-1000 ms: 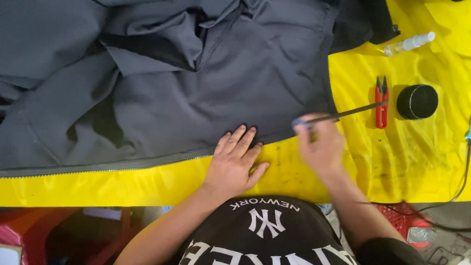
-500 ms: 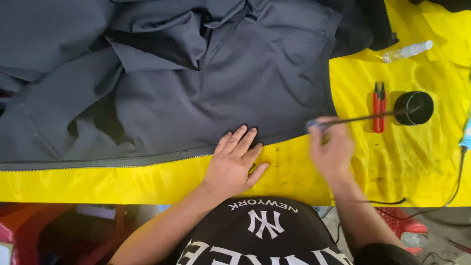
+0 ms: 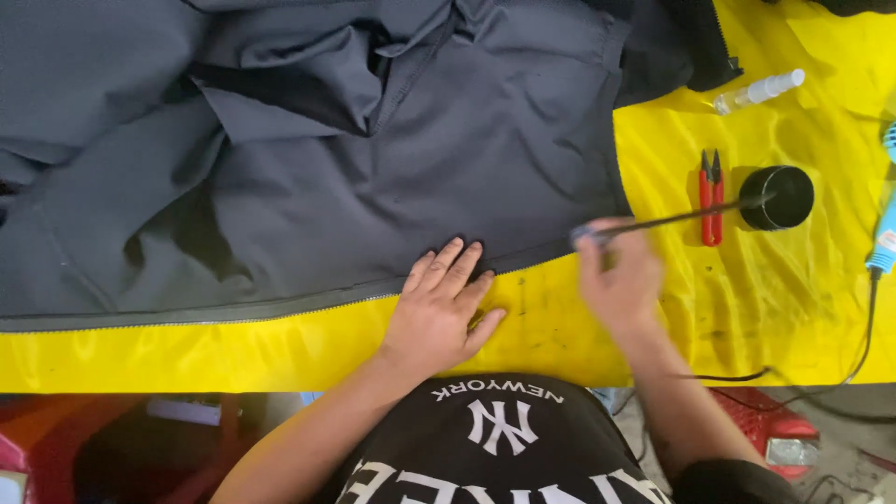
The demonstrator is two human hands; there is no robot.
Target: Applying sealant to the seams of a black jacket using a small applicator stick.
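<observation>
A dark grey jacket lies spread over a yellow table cover. My left hand rests flat, fingers apart, on the jacket's zipped lower edge. My right hand grips a thin dark brush whose far tip reaches into a small round black pot on the right. The right hand is blurred by motion.
Red thread snips lie just left of the pot. A clear small spray bottle lies at the upper right. A blue corded tool sits at the right edge with its cable trailing down. A red stool stands below the table.
My right hand has moved right with the brush, taking its tip from near the red snips into the black pot. My left hand stays on the jacket edge.
</observation>
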